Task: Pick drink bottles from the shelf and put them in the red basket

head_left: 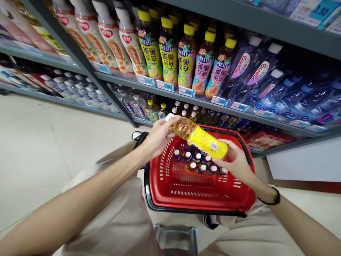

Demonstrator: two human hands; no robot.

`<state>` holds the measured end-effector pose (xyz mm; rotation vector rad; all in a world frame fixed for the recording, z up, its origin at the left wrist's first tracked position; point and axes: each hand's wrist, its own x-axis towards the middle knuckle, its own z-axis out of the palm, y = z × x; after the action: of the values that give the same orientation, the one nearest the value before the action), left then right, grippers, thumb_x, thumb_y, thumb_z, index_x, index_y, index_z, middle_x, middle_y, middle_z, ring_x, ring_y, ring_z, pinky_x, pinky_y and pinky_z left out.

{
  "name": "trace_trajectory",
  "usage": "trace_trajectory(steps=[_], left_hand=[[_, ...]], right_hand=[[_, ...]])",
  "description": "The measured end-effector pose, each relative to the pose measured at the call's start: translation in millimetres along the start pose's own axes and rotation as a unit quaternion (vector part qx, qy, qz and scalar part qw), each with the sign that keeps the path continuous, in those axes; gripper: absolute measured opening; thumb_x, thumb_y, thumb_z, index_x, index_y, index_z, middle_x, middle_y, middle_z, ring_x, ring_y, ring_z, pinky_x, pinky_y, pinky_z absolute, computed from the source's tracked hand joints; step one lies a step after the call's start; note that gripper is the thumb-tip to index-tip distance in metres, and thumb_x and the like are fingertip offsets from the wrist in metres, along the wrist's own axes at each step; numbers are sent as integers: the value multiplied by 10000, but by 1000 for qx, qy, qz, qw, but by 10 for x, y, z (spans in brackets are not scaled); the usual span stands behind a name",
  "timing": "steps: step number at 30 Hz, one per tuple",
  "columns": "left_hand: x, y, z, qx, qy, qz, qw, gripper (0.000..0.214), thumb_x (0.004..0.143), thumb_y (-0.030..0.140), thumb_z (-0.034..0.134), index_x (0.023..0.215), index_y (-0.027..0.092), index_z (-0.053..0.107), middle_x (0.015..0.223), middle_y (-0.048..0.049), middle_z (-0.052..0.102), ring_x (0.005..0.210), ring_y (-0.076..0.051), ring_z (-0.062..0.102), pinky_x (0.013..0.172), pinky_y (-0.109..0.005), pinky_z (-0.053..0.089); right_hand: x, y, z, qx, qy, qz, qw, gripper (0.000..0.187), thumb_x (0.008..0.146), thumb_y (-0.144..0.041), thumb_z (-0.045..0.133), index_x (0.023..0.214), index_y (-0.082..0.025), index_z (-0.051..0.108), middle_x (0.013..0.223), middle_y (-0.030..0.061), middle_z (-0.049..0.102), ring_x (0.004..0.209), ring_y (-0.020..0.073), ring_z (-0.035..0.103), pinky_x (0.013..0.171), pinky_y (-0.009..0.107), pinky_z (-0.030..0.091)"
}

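Observation:
A yellow-labelled drink bottle (204,140) is held tilted above the basket, its white cap toward the left. My left hand (160,137) closes round the cap and neck end. At the other end, my right hand (237,160) grips the bottle's base, with a black band on that wrist. Below is a red shopping basket (170,199) with black handles. Several bottles with white caps (197,158) stand upright inside it, grouped toward its far side; the held bottle hides some of them.
Ahead runs a grey shelf unit (160,85) with price tags. It carries Nestea bottles (167,53), white-and-orange bottles (106,39) and clear Ganten water bottles (255,74). Smaller bottles (183,110) fill the lower shelf. A grey stool (176,234) is between my legs on the tiled floor (39,135).

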<state>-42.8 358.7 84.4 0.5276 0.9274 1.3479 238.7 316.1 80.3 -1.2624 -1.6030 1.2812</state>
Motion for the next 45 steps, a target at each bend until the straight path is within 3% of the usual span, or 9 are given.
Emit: trace_trajectory(steps=[4,7,10,16,24,29,33,39,45], left_hand=[[-13,27,2,-19,-7,-7,1000,393,659,342,966,831,65,747,605,81,364,513,-12,202,429,-152,147],[-28,43,12,-23,-13,-12,1000,412,641,349,976,808,62,733,592,99,301,511,-13,179,427,-154,143],[-38,41,24,-22,-14,-14,1000,420,635,356,981,800,58,735,590,89,335,517,-12,197,436,-154,160],[-31,9,41,-9,-16,-5,1000,371,664,371,962,775,91,746,670,9,523,540,-27,298,453,-183,207],[-50,-26,54,-18,-41,-14,999,388,667,387,977,793,90,762,667,30,473,543,-9,274,452,-142,221],[-40,-34,51,8,-40,-5,999,365,710,411,945,852,111,793,643,19,509,539,-31,314,455,-153,252],[-20,-23,14,49,-13,16,999,357,729,452,906,856,134,806,750,-33,658,633,-84,513,535,-178,389],[9,-35,-2,70,36,34,996,340,689,408,904,883,147,802,956,-76,753,821,-152,641,751,-235,518],[60,-71,-26,28,64,6,998,328,624,319,902,871,135,788,885,-40,713,806,-134,631,691,-200,483]], right_hand=[[29,-81,-1,62,3,54,997,528,747,-397,918,1181,-236,665,1206,64,766,1099,245,734,973,358,598],[29,-144,21,125,10,102,987,465,811,-497,842,1141,-228,656,1096,64,785,877,226,767,733,315,617],[26,-166,40,179,-21,168,969,505,873,-661,696,1035,-184,662,886,79,781,604,195,715,514,278,532],[32,-121,30,191,-83,270,940,720,928,-804,403,1011,-148,689,544,48,661,365,159,566,370,237,413],[41,-50,20,203,-117,342,910,762,970,-768,206,905,-173,679,519,55,648,331,166,542,308,231,348],[51,-30,27,234,-79,294,923,628,993,-682,353,903,-162,693,682,79,719,513,174,647,488,272,519],[49,-55,76,194,-38,218,956,480,911,-623,651,1059,-168,683,942,104,766,769,233,732,650,347,609],[8,4,111,23,54,-13,998,632,756,-402,902,1279,-260,577,1248,91,683,1176,260,680,1004,413,596],[-84,-39,-103,-184,65,-240,951,649,774,-257,902,1333,-316,577,1355,115,612,1307,331,602,1138,580,508]])
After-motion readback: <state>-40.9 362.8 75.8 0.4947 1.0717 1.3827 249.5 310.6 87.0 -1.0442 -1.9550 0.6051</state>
